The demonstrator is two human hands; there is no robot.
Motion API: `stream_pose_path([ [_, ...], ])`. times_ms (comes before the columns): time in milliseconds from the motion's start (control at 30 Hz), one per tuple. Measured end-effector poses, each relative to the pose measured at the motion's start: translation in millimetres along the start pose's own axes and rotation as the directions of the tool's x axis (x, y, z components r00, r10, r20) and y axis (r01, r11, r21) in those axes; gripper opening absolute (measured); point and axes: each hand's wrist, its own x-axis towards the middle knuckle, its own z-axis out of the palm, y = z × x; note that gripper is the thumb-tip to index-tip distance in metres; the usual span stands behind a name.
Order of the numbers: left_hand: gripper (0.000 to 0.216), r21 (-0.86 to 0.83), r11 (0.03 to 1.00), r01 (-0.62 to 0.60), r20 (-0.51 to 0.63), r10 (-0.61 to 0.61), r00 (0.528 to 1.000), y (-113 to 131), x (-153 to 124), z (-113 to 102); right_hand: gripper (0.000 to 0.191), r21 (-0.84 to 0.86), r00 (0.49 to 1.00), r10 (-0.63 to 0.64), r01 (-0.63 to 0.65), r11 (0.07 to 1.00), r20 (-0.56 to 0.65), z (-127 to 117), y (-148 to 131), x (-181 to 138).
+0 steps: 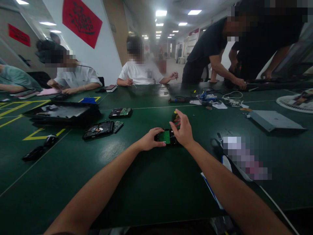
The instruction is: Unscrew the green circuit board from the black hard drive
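Observation:
In the middle of the green table (146, 182) lies a small black device with a green circuit board (164, 136) showing on its top. My left hand (149, 139) is closed around its left end, thumb at the near edge and fingers at the far edge. My right hand (184, 132) is over its right end. Its fingers grip a screwdriver (174, 116) with a dark and yellow handle, held roughly upright. The screwdriver's tip is hidden behind the hand, so I cannot tell whether it touches the device.
Left of my hands are an opened black device (98, 130), a loose circuit board (118, 126), another opened device (120, 113) and a black tray (31, 114). A grey metal box (276, 120) and a cable bundle (207, 98) are on the right. Several people work around the table.

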Motion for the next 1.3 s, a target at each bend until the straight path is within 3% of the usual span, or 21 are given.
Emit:
stream_pose_path([
  [433,0.085,0.005,1.000,0.015,0.008,-0.015,1.000,3.3,0.0,-2.4,0.065,-0.014,1.000,0.020,-0.021,1.000,-0.005,-1.0,-2.0,0.7],
  [667,0.085,-0.007,1.000,0.025,0.013,-0.024,1.000,4.1,-1.1,-2.5,0.063,0.074,1.000,0.012,-0.013,0.997,0.023,0.2,-3.1,0.5],
  [1300,0.085,-0.003,1.000,0.006,0.003,-0.006,1.000,0.1,0.4,-0.9,0.066,-0.017,1.000,-0.022,0.021,1.000,-0.009,-1.0,-1.4,1.2],
])
